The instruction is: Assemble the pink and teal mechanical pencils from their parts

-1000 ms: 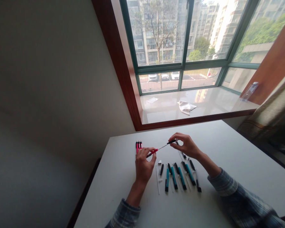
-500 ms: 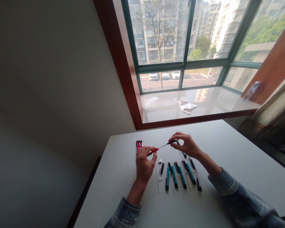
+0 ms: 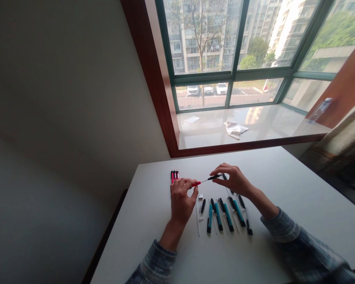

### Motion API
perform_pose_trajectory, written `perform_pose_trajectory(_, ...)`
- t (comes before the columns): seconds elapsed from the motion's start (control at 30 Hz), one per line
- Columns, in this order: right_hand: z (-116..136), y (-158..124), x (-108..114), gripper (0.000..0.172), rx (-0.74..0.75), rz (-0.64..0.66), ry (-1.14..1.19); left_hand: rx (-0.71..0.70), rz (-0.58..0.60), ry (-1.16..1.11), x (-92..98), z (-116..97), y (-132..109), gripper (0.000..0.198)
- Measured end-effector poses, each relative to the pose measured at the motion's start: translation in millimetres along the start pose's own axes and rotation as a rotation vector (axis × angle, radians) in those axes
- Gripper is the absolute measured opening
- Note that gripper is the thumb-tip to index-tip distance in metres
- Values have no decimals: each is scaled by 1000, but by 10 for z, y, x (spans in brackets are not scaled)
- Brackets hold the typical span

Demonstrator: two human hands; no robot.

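My left hand (image 3: 182,199) is closed on a red pen barrel (image 3: 196,184), its fingers hiding the rear part. Between thumb and fingers of my right hand (image 3: 232,179) is a black pen grip (image 3: 214,177). A thin refill runs from that grip to the open end of the red barrel, bridging the two hands above the table. Just below lie several teal pen barrels (image 3: 217,217) with black ends, black grips (image 3: 203,206) and thin white refills (image 3: 198,223). Small silver tips (image 3: 200,197) rest close to my left hand. Behind that hand stand out several red pens (image 3: 174,175), partly covered.
The parts lie on a white table (image 3: 225,256) pushed against a wall (image 3: 77,98). Beyond its far edge, a window sill (image 3: 207,136) holds a white cloth (image 3: 236,129), a piece of paper (image 3: 192,119) and a clear bottle (image 3: 321,110). A curtain (image 3: 337,146) hangs at right.
The red barrel and the black grip have come closer together, and less of the refill shows between them. The camera view has shifted slightly.
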State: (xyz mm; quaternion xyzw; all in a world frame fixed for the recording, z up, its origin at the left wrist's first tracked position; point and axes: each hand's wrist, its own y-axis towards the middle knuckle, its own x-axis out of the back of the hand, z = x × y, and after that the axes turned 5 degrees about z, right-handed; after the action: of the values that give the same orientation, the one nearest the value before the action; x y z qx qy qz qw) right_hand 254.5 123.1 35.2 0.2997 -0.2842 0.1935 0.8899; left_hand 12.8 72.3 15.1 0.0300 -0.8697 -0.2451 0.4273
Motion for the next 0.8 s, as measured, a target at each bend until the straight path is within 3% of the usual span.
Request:
perform_pose_trajectory(0.4,78,1,-177,16,10,3,59,-28,42,-1,-33,-15,-29,17)
perform_pose_trajectory(0.8,91,-8,-194,24,-60,59,-56,-64,56,35,4,-65,-24,16)
